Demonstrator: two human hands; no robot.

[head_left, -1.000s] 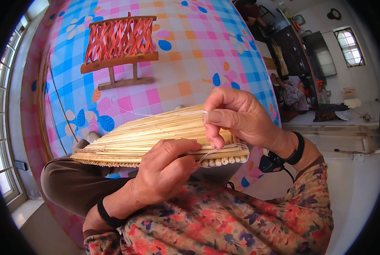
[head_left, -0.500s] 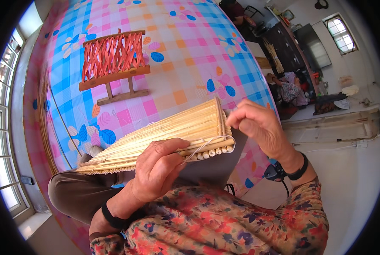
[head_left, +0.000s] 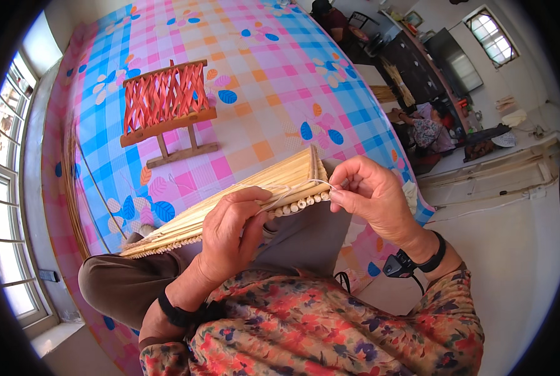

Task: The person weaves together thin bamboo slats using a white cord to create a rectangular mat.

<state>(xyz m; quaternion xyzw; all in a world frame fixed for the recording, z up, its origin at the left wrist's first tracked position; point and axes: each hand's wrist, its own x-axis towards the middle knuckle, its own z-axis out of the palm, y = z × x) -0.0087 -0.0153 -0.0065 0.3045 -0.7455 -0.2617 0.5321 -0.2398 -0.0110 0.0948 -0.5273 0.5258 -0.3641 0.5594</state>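
Stalk panel (head_left: 277,175), one, pale straw colour. Held over the lap, above the near part of the checked cloth (head_left: 248,125); tapered toward the cloth's left edge and the left knee (head_left: 114,279), broad toward the cloth's right edge.

Done, to judge by present condition: stalks laid side by side in close order; round cut stalk ends (head_left: 302,203) lined up in a row along the near side, at the right; white thread (head_left: 308,182) passed across the top near the right corner. Outstanding, by the same judgement: end of thread in hand, not yet made fast or trimmed. Extent of binding beneath the fingers: hidden, cannot tell.

Right hand (head_left: 371,197): thumb and forefinger brought together in a fine pinch, apparently on the thread, just beside the panel's right corner; other fingers curled inward.

Left hand (head_left: 230,225): fingers half bent over the panel's near edge, grasping rather than released, close against the near run of thread. Exact contact of thumb: cannot tell.

Also on the cloth: wooden stand (head_left: 169,103), strung with crossed red strips, upright, nearer the left edge than the right, well apart from the panel; thin brown rods (head_left: 71,194), laid along the left edge. Beyond the right edge: another person (head_left: 435,128), in a patterned top.
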